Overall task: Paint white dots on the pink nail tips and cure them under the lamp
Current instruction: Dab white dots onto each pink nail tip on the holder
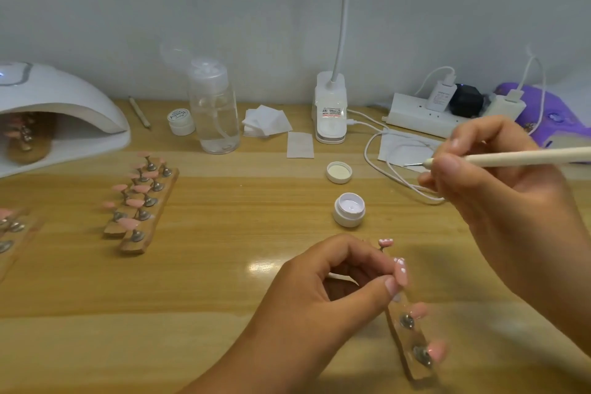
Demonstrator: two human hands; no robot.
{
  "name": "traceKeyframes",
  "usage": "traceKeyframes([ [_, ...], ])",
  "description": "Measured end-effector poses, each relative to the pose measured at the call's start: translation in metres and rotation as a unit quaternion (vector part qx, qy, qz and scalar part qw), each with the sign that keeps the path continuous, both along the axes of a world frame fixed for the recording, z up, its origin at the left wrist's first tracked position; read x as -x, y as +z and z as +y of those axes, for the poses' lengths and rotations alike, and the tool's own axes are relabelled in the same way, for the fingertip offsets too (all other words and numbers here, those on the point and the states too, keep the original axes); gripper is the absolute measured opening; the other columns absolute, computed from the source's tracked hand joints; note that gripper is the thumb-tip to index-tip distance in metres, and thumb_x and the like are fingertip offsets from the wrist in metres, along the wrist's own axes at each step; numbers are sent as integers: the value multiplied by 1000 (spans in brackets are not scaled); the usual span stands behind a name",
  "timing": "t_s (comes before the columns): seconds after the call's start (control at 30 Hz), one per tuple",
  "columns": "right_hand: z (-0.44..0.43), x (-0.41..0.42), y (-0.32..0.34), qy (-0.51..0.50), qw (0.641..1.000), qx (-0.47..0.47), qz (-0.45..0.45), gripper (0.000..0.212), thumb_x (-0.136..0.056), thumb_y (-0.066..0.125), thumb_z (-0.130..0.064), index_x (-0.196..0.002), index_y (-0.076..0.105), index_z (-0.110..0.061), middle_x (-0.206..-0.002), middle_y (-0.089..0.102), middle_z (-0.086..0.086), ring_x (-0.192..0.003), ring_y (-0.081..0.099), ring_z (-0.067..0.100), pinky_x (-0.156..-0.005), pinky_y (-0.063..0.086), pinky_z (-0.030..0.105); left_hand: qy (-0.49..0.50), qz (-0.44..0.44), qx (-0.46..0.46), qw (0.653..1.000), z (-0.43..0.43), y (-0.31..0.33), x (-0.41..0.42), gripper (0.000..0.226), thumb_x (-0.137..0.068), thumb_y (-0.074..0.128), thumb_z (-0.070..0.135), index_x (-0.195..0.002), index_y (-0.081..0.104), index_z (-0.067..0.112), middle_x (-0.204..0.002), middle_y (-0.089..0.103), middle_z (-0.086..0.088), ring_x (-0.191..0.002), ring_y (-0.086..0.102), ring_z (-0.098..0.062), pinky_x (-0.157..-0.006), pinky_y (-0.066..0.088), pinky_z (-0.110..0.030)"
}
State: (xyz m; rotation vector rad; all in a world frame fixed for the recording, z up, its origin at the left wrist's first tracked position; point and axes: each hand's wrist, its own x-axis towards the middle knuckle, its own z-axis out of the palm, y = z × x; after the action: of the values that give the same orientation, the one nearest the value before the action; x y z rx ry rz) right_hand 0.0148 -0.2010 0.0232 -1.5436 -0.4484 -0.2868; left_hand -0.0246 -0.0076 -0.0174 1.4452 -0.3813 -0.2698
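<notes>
My left hand [323, 291] pinches a pink nail tip [401, 272] with white dots, standing on a wooden holder strip [412, 342] at the front of the table. Another dotted tip [385, 242] stands at the strip's far end, and two plain pink tips sit nearer me. My right hand [499, 189] grips a cream dotting pen [518, 159], its metal point aimed left, raised above the table. An open white gel pot [349, 209] sits between the hands, its lid [339, 172] behind it. The white curing lamp [60, 105] at the far left shelters a strip of pink tips.
Two wooden strips of pink tips [140, 201] lie left of centre, another at the left edge [9, 230]. Behind stand a clear pump bottle [215, 109], a small jar [181, 121], cotton pads [265, 121], a desk lamp base [330, 112], a power strip [425, 112] with trailing cables.
</notes>
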Motion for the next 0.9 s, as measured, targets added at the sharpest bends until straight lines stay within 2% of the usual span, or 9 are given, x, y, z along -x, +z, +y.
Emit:
traceKeyframes([
  [0.07,-5,11,-7,13,999,-32,13,25,-71,79,-32,-78,56,-27,-72,54,-8,-68,53,8,-79,53,25,-1,2,-2,1000,0,0,0,5,-73,74,32,-76,71,34,-83,71,11,-72,61,0,-67,47,-13],
  [0.13,-7,23,-18,-1,998,-53,14,16,-72,66,-20,-72,51,-26,-65,49,-9,-61,44,10,-78,52,26,1,8,-1,1000,0,0,1,7,-70,74,35,-76,72,33,-83,72,9,-72,62,-1,-67,48,-13],
  [0.2,-7,31,-27,-28,997,-76,19,14,-72,60,-20,-68,47,-25,-59,46,-9,-57,37,14,-73,49,27,7,12,0,1000,0,-1,0,11,-67,75,39,-76,72,32,-83,72,7,-73,62,-2,-68,48,-14],
  [0.27,-5,34,-30,-44,994,-97,36,20,-73,65,-25,-65,46,-26,-56,47,-10,-53,37,15,-69,43,30,7,10,-2,1000,0,-1,0,12,-67,74,40,-75,72,32,-82,71,5,-74,62,-3,-69,49,-15],
  [0.37,0,35,-31,-37,992,-104,62,37,-71,78,-46,-64,47,-27,-54,49,-11,-51,42,10,-71,38,37,2,12,-8,1000,0,-1,0,13,-67,74,41,-76,72,32,-82,72,3,-74,61,-5,-70,49,-17],
  [0.47,5,37,-36,0,991,-107,81,36,-73,79,-47,-64,49,-27,-52,49,-10,-55,54,4,-79,46,44,-1,9,-7,1000,0,-2,-1,11,-67,74,39,-74,72,31,-79,71,5,-73,60,-5,-70,48,-16],
  [0.6,6,39,-34,46,987,-120,92,34,-75,79,-38,-65,50,-24,-55,50,-7,-52,48,6,-78,56,36,-5,8,-5,1000,0,-2,-1,12,-67,74,37,-75,72,27,-79,71,5,-74,61,-5,-70,50,-15],
  [0.7,8,40,-31,56,985,-119,109,36,-72,81,-39,-63,49,-24,-56,51,-6,-51,44,7,-63,48,17,-5,14,-6,1000,0,-3,-1,16,-66,75,37,-75,71,24,-87,72,-8,-77,62,-11,-74,51,-21],
  [0.9,10,42,-29,73,984,-114,119,34,-73,80,-39,-64,51,-25,-56,52,-7,-52,47,5,-60,46,17,-2,24,-12,1000,-1,-2,0,18,-65,76,38,-76,72,25,-90,70,-15,-76,61,-15,-75,49,-25],
])
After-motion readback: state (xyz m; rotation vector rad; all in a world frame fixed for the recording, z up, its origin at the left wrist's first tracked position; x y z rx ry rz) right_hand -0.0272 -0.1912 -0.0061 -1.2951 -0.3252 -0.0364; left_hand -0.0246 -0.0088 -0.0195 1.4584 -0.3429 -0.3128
